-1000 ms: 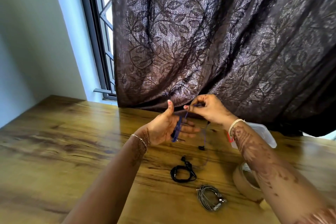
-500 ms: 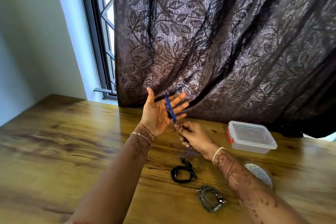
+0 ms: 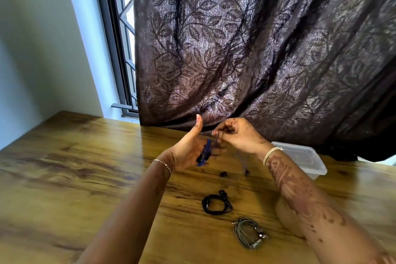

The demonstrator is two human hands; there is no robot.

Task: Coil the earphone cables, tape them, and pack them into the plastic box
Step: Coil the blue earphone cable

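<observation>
My left hand point(image 3: 190, 148) is held up above the table, thumb raised, with a blue earphone cable point(image 3: 205, 153) wound in loops round its fingers. My right hand point(image 3: 237, 135) pinches the free end of that cable just to the right, at about the same height. Two dark earbuds point(image 3: 223, 174) dangle below on thin strands. A coiled black earphone point(image 3: 216, 202) and a coiled grey earphone point(image 3: 248, 232) lie on the wooden table point(image 3: 75, 167). The clear plastic box point(image 3: 304, 158) with its lid on stands behind my right wrist.
A roll of brown tape point(image 3: 286, 212) lies on the table, mostly hidden under my right forearm. A dark leaf-patterned curtain point(image 3: 257, 49) hangs along the table's far edge. A window point(image 3: 124, 38) and pale wall are at the left.
My right hand rose from below the left palm to beside its fingertips, carrying the cable end up. My left hand dropped a little and its fingers bent round the loops.
</observation>
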